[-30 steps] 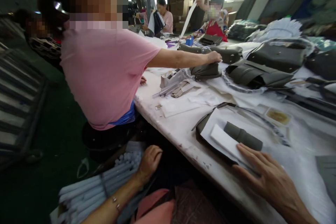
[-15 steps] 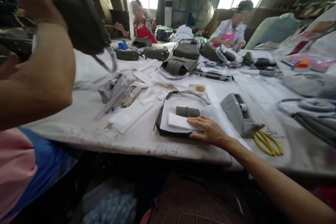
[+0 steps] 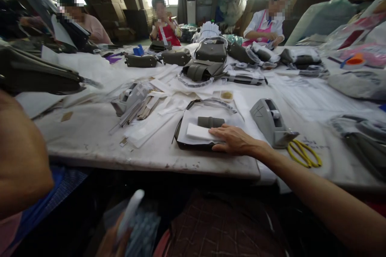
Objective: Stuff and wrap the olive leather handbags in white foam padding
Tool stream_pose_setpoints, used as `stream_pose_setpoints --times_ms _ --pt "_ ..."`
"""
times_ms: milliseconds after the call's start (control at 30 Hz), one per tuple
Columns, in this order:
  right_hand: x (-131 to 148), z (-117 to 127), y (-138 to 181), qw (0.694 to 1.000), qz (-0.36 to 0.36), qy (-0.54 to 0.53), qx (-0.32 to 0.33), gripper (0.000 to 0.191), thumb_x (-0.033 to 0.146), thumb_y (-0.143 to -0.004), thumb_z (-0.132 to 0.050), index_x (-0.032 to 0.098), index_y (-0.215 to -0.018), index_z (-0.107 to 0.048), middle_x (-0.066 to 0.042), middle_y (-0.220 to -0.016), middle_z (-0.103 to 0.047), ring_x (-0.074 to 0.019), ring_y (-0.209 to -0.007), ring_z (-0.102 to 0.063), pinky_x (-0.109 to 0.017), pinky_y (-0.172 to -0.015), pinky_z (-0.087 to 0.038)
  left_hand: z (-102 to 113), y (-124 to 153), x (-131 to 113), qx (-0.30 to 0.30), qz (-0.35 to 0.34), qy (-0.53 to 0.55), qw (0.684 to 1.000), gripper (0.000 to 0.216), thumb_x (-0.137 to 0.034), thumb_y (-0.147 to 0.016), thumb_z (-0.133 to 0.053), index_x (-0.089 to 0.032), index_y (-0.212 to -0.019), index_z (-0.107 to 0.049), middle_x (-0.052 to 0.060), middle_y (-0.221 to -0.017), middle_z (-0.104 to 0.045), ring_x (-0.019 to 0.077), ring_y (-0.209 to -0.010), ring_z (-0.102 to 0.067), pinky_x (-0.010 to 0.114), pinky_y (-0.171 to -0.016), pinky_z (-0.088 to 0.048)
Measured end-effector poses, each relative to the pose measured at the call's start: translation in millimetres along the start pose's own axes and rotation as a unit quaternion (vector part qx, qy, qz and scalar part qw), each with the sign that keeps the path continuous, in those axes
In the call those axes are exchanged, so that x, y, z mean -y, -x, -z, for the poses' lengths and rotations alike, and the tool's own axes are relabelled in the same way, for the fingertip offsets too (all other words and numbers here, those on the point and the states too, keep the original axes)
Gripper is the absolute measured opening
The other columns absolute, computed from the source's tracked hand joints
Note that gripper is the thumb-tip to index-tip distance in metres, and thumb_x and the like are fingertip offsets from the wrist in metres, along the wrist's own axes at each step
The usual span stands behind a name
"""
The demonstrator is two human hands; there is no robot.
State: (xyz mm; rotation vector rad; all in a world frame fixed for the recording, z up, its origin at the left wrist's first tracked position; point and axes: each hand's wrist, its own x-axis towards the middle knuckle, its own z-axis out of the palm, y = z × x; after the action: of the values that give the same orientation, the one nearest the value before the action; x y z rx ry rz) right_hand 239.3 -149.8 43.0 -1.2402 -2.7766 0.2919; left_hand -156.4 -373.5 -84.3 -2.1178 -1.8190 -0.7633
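My right hand lies flat, fingers outstretched, on a folded white pad. Pad and white sheet rest on a dark grey-green handbag, laid on its side. A grey-green rolled strap or flap shows above the pad, and the bag's wrapped handle curves behind it. Low below the table edge, my left hand is closed around a long, white, rounded piece, blurred by motion. Under it is a clear bag of pale bluish pieces.
A grey tape dispenser and a yellow cord loop lie to the right. Paper strips and a second dispenser are at left. A co-worker's arm reaches in; several handbags and co-workers are across the table.
My left hand has come into view at the bottom with the white piece. The neighbour's arm and dark bag at left have come down. My right hand stays on the pad.
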Motion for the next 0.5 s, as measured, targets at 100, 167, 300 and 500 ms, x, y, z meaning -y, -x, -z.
stream_pose_setpoints --times_ms 100,167,300,500 --pt "-3.1 9.7 -6.0 0.999 -0.001 -0.022 0.039 0.052 0.053 -0.088 -0.06 0.022 -0.13 -0.061 -0.011 -0.123 -0.068 -0.0307 -0.107 -0.063 -0.04 -0.091 -0.047 2.7 -43.6 -39.8 -0.005 -0.085 0.07 0.994 0.062 -0.024 -0.095 -0.048 -0.037 -0.153 -0.031 0.003 -0.101 -0.071 0.0234 -0.081 -0.068 0.036 -0.066 -0.059" --pt "-6.5 15.7 -9.8 0.997 -0.009 -0.042 0.062 0.053 0.056 -0.089 -0.058 0.024 -0.13 -0.062 -0.01 -0.121 -0.069 -0.0308 -0.109 -0.063 -0.039 -0.092 -0.046 -9.7 -91.0 -75.2 0.005 -0.194 0.092 0.977 0.053 -0.024 -0.098 -0.048 -0.026 -0.15 -0.039 0.008 -0.102 -0.069 0.0224 -0.083 -0.066 0.037 -0.074 -0.056" --pt "-11.7 27.3 -15.2 0.992 -0.033 -0.079 0.096 0.056 0.063 -0.089 -0.054 0.027 -0.132 -0.063 -0.008 -0.123 -0.07 -0.0303 -0.113 -0.063 -0.037 -0.094 -0.045 -41.7 -168.8 -134.0 -0.001 -0.288 0.089 0.953 0.026 -0.016 -0.098 -0.049 -0.014 -0.122 -0.058 0.008 -0.098 -0.068 0.0208 -0.089 -0.064 0.036 -0.081 -0.049" --pt "-8.5 33.7 -16.3 0.99 -0.017 -0.086 0.106 0.058 0.064 -0.09 -0.051 0.024 -0.131 -0.063 -0.01 -0.125 -0.068 -0.0304 -0.115 -0.062 -0.037 -0.093 -0.045 -76.3 -195.1 -160.0 -0.063 -0.366 0.065 0.926 0.016 -0.012 -0.097 -0.047 -0.017 -0.102 -0.062 0.004 -0.089 -0.068 0.0194 -0.085 -0.062 0.034 -0.08 -0.045"
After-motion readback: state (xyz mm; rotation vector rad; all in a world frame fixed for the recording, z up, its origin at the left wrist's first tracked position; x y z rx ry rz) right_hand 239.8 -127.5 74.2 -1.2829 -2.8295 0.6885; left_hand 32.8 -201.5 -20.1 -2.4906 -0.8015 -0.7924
